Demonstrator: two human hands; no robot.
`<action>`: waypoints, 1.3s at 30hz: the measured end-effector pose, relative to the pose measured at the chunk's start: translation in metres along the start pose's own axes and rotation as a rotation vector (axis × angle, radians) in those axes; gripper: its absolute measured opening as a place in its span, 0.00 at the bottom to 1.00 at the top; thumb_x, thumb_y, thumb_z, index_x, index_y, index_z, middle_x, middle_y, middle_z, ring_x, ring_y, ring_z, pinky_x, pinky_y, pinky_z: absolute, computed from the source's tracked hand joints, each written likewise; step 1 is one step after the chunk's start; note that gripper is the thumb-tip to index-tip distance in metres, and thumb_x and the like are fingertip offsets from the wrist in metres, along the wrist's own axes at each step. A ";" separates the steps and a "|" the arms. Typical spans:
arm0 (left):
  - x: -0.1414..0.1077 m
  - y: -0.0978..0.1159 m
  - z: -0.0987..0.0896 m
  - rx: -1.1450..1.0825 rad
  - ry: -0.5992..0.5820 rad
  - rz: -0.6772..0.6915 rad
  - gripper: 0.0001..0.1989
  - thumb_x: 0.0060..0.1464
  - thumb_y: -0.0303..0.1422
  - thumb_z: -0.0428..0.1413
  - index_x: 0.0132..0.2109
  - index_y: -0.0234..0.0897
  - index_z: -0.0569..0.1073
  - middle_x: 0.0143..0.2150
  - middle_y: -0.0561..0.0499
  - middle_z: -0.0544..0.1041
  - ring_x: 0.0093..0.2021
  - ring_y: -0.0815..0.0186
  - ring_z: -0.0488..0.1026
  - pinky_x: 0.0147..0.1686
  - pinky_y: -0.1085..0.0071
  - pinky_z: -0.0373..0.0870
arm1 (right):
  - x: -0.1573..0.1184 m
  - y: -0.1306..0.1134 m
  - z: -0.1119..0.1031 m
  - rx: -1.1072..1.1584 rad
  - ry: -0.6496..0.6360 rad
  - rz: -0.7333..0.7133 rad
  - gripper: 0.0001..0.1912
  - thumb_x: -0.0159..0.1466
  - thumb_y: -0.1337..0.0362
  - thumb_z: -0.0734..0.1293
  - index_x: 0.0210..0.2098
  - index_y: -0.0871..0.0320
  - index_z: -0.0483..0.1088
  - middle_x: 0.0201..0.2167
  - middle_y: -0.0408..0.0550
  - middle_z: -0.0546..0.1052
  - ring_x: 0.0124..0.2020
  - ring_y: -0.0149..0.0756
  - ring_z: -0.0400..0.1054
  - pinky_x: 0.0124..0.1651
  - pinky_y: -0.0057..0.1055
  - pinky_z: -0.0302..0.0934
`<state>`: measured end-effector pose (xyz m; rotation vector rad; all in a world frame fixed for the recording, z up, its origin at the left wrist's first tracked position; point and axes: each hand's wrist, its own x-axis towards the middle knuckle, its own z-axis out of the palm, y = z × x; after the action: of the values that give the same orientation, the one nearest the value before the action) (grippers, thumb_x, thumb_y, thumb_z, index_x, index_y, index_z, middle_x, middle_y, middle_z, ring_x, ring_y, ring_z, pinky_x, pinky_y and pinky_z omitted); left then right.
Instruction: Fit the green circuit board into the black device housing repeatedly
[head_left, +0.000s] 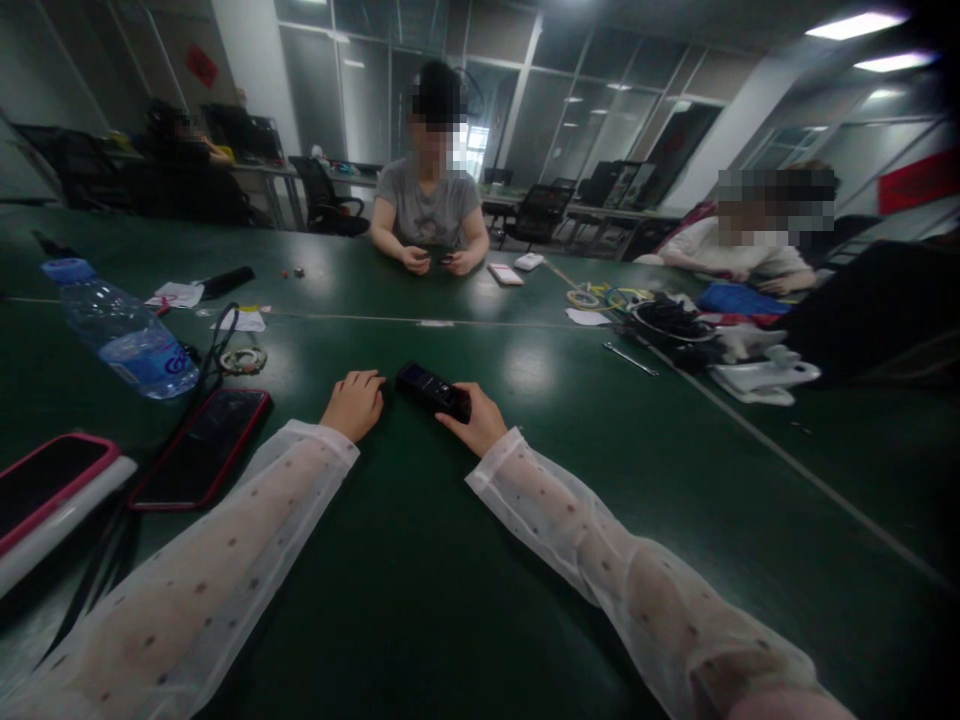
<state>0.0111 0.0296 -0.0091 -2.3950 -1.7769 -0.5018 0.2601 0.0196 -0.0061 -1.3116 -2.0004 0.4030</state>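
My right hand (480, 418) grips one end of a black handheld device (431, 388) with a small lit screen, which lies tilted just above or on the green table (420, 560). Too small to read is the text on that screen. My left hand (354, 406) rests palm down on the table, its fingers stretched out a little left of the device and apart from it. A dark patch shows at its fingertips; I cannot tell whether it is shadow or a thing. Sheer white dotted sleeves cover both forearms.
On the left stand a water bottle (135, 330), a red-edged phone (202, 450) and a pink-edged phone (52, 485). A wrench (630, 359) lies to the right, near a white tool-like object (765, 375) and heaped cables (667, 320). Two people (431, 200) sit across the table.
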 end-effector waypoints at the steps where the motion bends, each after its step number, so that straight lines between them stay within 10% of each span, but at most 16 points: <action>1: 0.000 0.000 0.000 -0.001 -0.003 -0.001 0.18 0.63 0.31 0.43 0.57 0.34 0.68 0.59 0.42 0.68 0.58 0.54 0.61 0.52 0.56 0.62 | 0.000 -0.001 0.000 0.007 0.009 0.000 0.27 0.55 0.60 0.72 0.50 0.61 0.62 0.43 0.56 0.74 0.43 0.45 0.71 0.46 0.45 0.68; 17: 0.000 0.001 0.000 -0.007 0.006 -0.012 0.18 0.63 0.30 0.44 0.56 0.35 0.69 0.59 0.42 0.68 0.58 0.54 0.61 0.53 0.56 0.63 | 0.003 0.003 -0.001 0.191 0.482 -0.007 0.25 0.57 0.58 0.69 0.51 0.58 0.60 0.45 0.55 0.69 0.43 0.42 0.69 0.47 0.42 0.67; 39: -0.001 0.000 0.000 -0.018 -0.008 -0.018 0.18 0.63 0.31 0.44 0.57 0.36 0.68 0.59 0.43 0.67 0.59 0.54 0.61 0.54 0.55 0.62 | 0.008 0.037 0.012 -0.078 0.464 0.198 0.36 0.50 0.57 0.72 0.53 0.62 0.56 0.45 0.57 0.65 0.46 0.51 0.61 0.51 0.51 0.58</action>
<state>0.0108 0.0292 -0.0095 -2.3985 -1.8072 -0.5131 0.2750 0.0447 -0.0333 -1.4989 -1.5194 0.0946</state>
